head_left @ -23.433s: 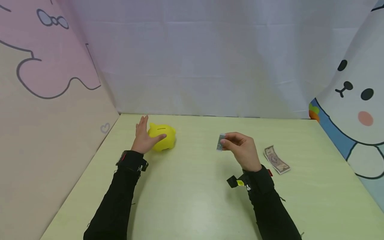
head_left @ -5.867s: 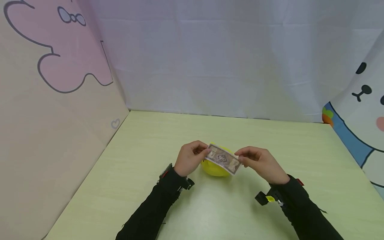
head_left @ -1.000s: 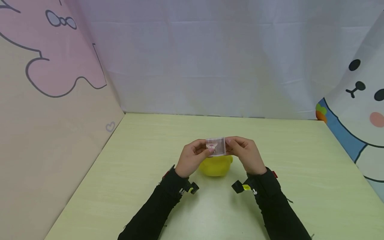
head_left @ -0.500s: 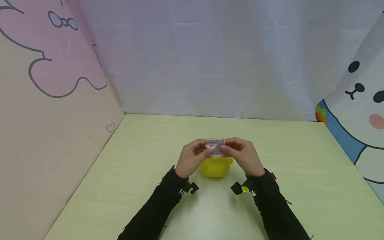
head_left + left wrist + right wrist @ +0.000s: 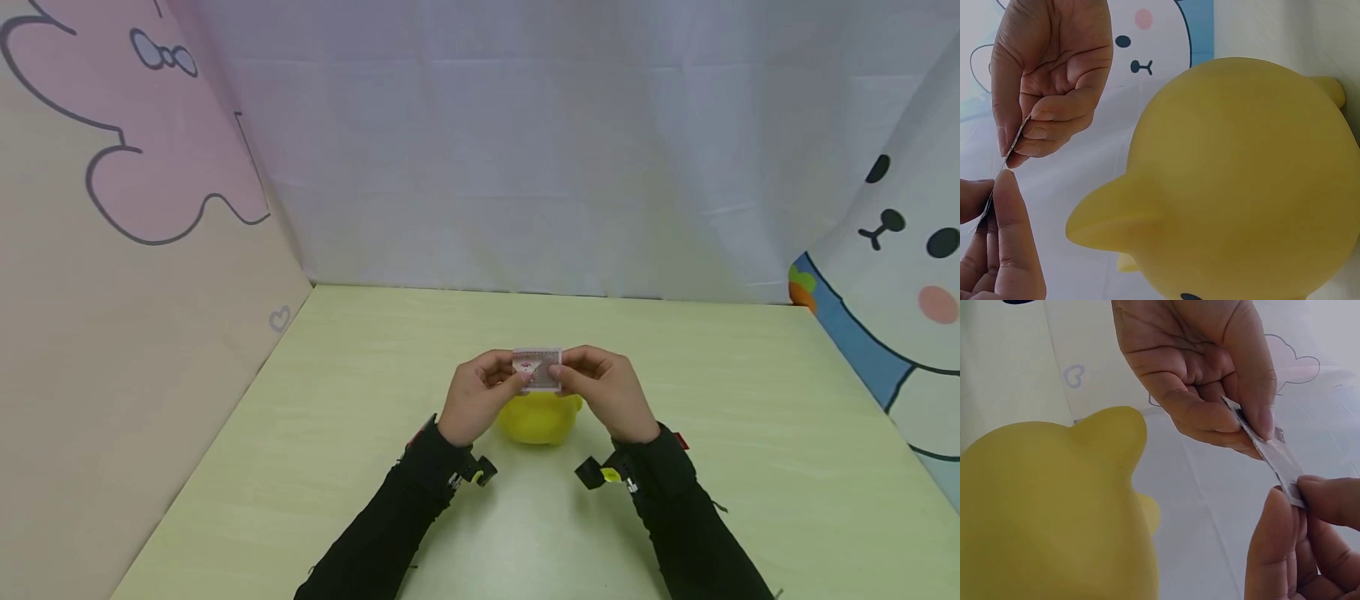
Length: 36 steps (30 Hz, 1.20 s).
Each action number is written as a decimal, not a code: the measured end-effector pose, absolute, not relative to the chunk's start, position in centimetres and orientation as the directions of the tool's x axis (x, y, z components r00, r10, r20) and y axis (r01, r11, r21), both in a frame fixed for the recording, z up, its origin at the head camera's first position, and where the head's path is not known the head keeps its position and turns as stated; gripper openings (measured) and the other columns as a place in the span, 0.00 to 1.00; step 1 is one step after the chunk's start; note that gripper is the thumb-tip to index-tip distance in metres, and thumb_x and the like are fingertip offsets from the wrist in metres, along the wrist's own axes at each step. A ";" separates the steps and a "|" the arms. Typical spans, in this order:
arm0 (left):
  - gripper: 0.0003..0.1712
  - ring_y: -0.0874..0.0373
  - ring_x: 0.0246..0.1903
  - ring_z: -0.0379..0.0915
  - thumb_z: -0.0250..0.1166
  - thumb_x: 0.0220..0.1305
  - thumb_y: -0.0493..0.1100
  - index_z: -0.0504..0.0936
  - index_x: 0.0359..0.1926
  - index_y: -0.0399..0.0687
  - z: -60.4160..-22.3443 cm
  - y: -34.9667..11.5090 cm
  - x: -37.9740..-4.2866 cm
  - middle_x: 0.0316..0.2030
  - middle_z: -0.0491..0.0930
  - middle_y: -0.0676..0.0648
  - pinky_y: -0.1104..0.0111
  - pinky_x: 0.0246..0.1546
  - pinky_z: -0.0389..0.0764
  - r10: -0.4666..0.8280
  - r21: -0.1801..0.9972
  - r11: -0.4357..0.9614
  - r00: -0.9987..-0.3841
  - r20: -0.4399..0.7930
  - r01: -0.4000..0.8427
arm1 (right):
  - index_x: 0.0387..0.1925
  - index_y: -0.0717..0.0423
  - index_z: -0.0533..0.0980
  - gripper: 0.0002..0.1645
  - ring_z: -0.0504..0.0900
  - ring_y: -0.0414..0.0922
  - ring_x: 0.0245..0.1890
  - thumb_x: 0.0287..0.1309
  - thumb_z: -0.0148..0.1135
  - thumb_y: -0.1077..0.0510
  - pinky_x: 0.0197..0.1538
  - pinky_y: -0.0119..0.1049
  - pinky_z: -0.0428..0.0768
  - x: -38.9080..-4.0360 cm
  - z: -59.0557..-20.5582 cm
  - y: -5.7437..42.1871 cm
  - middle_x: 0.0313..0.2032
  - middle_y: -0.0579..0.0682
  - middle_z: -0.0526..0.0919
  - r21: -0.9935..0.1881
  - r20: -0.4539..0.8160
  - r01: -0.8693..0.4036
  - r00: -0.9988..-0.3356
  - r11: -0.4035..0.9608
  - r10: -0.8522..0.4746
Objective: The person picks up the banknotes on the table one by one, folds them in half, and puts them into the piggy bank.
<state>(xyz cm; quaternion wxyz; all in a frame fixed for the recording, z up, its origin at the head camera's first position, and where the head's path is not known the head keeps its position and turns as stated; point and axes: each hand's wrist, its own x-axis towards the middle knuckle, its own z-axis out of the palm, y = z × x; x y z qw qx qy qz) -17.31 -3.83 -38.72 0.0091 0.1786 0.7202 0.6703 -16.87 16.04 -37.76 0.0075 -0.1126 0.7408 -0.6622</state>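
A small folded banknote point(image 5: 542, 358) is held up between both hands. My left hand point(image 5: 471, 398) pinches its left end, with the thumb on the near face, and my right hand point(image 5: 611, 396) pinches the right end. Right below and behind them stands a yellow piggy bank point(image 5: 538, 419), its top hidden by the note and fingers. In the left wrist view the piggy bank point(image 5: 1241, 169) fills the right side and the banknote point(image 5: 1015, 142) is seen edge-on. The right wrist view shows the folded banknote point(image 5: 1272, 456) stretched from one hand to the other, apart from the piggy bank.
A pale yellow-green table point(image 5: 360, 350) bears the piggy bank. A white cloth point(image 5: 480, 167) hangs along its back edge. Printed cartoon panels flank it: a beige and pink one point(image 5: 112, 333) at left, a blue one with a white animal point(image 5: 885, 300) at right.
Earlier, the brown banknote lay at right and the piggy bank stood further left; the small green note is out of sight. The banknote, spread before, is folded. My right thumb has shifted onto its face.
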 end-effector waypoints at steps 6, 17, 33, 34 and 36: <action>0.15 0.63 0.31 0.77 0.63 0.64 0.31 0.79 0.52 0.29 -38.7 -3.8 -17.3 0.39 0.80 0.29 0.72 0.38 0.85 0.264 0.967 0.038 -0.936 0.234 0.253 | 0.44 0.72 0.78 0.14 0.80 0.39 0.30 0.63 0.63 0.63 0.38 0.29 0.84 -16.7 -37.6 15.9 0.35 0.45 0.83 -0.984 0.134 -0.152 -0.975 0.094 -0.175; 0.16 0.63 0.39 0.80 0.56 0.73 0.39 0.78 0.53 0.30 -38.2 -4.0 -17.1 0.45 0.80 0.30 0.65 0.45 0.85 0.263 0.971 -0.004 -0.937 0.231 0.238 | 0.44 0.72 0.78 0.15 0.78 0.39 0.28 0.63 0.63 0.61 0.37 0.30 0.84 -16.8 -37.6 16.3 0.30 0.39 0.83 -0.980 0.164 -0.179 -0.975 0.093 -0.151; 0.17 0.61 0.40 0.82 0.55 0.72 0.36 0.78 0.55 0.28 -37.9 -3.9 -17.1 0.50 0.79 0.30 0.63 0.47 0.85 0.307 0.980 -0.044 -0.931 0.196 0.192 | 0.44 0.72 0.78 0.16 0.79 0.40 0.29 0.64 0.63 0.60 0.38 0.30 0.84 -16.8 -37.5 16.4 0.32 0.39 0.84 -0.980 0.170 -0.182 -0.977 0.085 -0.131; 0.17 0.63 0.39 0.82 0.56 0.72 0.36 0.78 0.55 0.28 -37.9 -3.9 -17.1 0.50 0.79 0.29 0.66 0.46 0.85 0.313 0.980 -0.046 -0.929 0.198 0.193 | 0.44 0.72 0.78 0.16 0.79 0.39 0.30 0.64 0.63 0.60 0.38 0.30 0.84 -16.8 -37.5 16.3 0.32 0.39 0.84 -0.980 0.168 -0.180 -0.977 0.085 -0.130; 0.17 0.65 0.37 0.80 0.57 0.72 0.37 0.78 0.56 0.29 -38.0 -3.9 -17.1 0.50 0.79 0.29 0.69 0.46 0.84 0.328 0.978 -0.049 -0.921 0.208 0.203 | 0.44 0.72 0.78 0.16 0.79 0.39 0.30 0.64 0.63 0.60 0.38 0.31 0.84 -16.9 -37.6 16.3 0.32 0.38 0.84 -0.981 0.165 -0.176 -0.978 0.082 -0.131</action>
